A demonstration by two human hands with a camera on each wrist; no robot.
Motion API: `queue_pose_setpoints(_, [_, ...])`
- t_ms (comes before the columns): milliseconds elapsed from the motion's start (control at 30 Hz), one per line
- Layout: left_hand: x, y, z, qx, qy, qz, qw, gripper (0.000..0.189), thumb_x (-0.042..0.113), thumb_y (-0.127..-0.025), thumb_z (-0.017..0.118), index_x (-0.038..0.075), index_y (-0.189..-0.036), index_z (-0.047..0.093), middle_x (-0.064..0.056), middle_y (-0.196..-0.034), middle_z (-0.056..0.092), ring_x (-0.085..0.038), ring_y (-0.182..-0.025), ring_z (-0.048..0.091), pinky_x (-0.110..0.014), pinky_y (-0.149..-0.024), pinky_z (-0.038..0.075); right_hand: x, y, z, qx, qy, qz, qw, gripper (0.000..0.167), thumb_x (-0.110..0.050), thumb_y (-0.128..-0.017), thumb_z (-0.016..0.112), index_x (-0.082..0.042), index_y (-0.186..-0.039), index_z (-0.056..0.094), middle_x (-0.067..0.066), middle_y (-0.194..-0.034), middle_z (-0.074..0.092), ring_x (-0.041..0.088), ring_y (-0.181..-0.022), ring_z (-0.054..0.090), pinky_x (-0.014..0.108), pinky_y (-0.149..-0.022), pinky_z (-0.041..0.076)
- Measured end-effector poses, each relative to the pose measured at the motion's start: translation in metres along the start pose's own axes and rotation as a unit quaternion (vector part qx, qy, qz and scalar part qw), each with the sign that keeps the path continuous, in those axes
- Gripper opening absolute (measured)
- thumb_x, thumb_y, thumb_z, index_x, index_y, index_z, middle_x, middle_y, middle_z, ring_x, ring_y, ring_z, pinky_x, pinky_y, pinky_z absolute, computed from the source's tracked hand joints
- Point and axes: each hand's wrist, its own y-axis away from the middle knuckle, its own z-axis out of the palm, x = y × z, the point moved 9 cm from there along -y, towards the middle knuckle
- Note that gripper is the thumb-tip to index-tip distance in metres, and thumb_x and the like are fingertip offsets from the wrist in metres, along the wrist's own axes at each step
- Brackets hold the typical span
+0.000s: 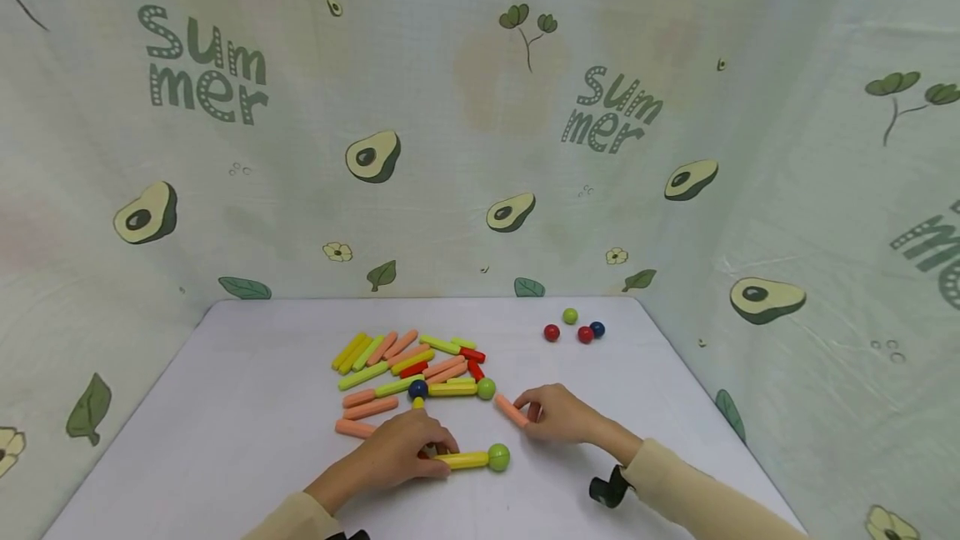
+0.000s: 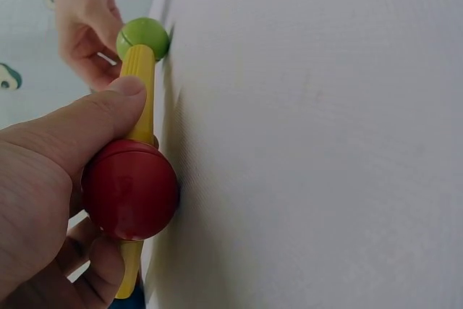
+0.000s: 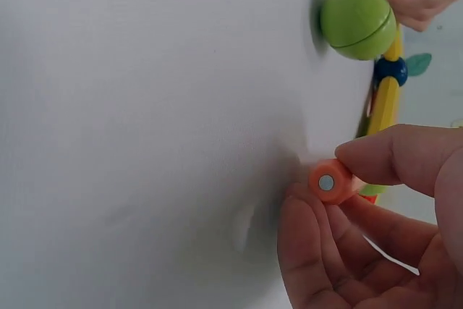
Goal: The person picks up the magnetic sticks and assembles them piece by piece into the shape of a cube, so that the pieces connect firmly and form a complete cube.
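Observation:
My left hand [image 1: 408, 450] grips a yellow stick [image 1: 465, 461] between thumb and fingers. A green ball [image 1: 498, 457] is at its right end and a red ball [image 2: 130, 192] at its other end, hidden in the head view. From the red ball a second yellow stick [image 2: 129, 269] runs to a blue ball [image 1: 417, 389]. Another yellow stick [image 1: 452, 390] joins the blue ball to a second green ball [image 1: 486, 388]. To the right, my right hand [image 1: 558, 415] pinches an orange stick [image 1: 512, 411], whose end shows a round silver disc in the right wrist view.
Several loose orange, green, yellow and red sticks [image 1: 363, 377] lie in a group behind and left of the joined pieces. At the back right are two red balls [image 1: 552, 332], a green ball [image 1: 570, 316] and a blue ball [image 1: 597, 329]. A printed cloth [image 1: 450, 248] surrounds the white table [image 1: 247, 407].

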Motion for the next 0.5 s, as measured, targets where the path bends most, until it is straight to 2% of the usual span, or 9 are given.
queue_pose_setpoints(300, [-0.001,0.000,0.001,0.002,0.001,0.002,1.0000,0.019,0.036,-0.094,0.083,0.032,-0.112,0.080,0.025,-0.097,0.067,0.002,-0.089,0.053,-0.023,-0.078,0.046,0.002,-0.002,0.009,0.015,-0.027,0.033,0.9990,0.035,-0.011,-0.089,0.079,-0.004,-0.123,0.074,-0.003,-0.084,0.065,0.012,-0.069,0.058,0.026,-0.062,0.048])
queue_pose_setpoints(500, [-0.002,-0.001,0.000,0.003,0.004,0.001,1.0000,0.019,0.036,-0.094,0.083,0.032,-0.112,0.080,0.025,-0.097,0.067,0.001,-0.089,0.054,-0.023,-0.078,0.046,0.005,-0.005,0.013,0.008,-0.061,0.052,0.9967,0.034,-0.016,-0.091,0.079,-0.006,-0.124,0.073,-0.005,-0.083,0.066,0.012,-0.068,0.060,0.025,-0.061,0.048])
